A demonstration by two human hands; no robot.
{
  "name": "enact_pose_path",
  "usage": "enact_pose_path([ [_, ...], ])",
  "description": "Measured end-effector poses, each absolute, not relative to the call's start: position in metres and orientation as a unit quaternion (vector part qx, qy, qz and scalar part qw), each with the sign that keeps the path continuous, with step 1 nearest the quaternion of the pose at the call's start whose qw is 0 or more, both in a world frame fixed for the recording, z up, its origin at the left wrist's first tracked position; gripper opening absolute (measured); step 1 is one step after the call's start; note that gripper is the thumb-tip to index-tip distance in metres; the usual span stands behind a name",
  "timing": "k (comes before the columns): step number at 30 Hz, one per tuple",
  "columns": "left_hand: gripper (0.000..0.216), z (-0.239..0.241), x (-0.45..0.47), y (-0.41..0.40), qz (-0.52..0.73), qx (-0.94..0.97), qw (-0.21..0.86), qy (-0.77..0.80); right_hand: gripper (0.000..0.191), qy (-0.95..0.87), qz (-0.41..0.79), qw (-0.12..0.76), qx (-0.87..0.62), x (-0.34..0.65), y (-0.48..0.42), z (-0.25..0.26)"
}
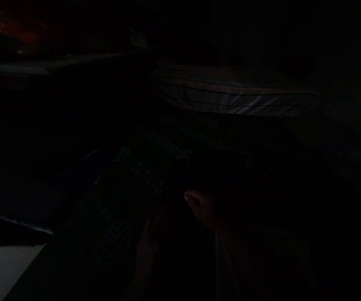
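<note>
The scene is very dark. A black piece of cloth (180,182) with tiny glints lies over a green sheet printed with pale globe logos and lettering (120,194). My right hand (201,205) is closed at the cloth, thumb and fingers pressed together; the dark fabric merges with the shadow around it. Left of it and lower, my left hand (153,228) lies along the cloth's near left side, its fingers stretched forward. Their tips fade into the dark. Where the cloth ends on the right cannot be made out.
A plastic-wrapped mattress or cushion (240,98) lies across the far end of the green sheet. At the upper left stands a shelf or tabletop (52,62) with a red item (20,29) on it. A pale surface (8,263) shows at the lower left.
</note>
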State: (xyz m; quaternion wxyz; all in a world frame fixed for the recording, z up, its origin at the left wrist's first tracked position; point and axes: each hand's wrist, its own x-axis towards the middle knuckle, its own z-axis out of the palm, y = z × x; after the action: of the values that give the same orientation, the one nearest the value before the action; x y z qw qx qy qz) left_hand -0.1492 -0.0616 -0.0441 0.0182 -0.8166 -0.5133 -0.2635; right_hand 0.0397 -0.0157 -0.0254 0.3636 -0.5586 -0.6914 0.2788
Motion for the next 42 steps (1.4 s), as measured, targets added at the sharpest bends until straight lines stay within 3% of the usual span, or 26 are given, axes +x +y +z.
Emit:
enact_pose_path([
  [11, 0.034, -0.025, -0.139, -0.060, -0.274, -0.817, 0.011, -0.507, 0.025, -0.691, 0.277, 0.357, -0.564, 0.038, -0.018, -0.018],
  [42, 0.032, -0.028, -0.140, -0.065, -0.280, -0.805, -0.023, -0.522, 0.026, -0.732, 0.214, 0.313, -0.566, 0.035, -0.021, -0.022],
])
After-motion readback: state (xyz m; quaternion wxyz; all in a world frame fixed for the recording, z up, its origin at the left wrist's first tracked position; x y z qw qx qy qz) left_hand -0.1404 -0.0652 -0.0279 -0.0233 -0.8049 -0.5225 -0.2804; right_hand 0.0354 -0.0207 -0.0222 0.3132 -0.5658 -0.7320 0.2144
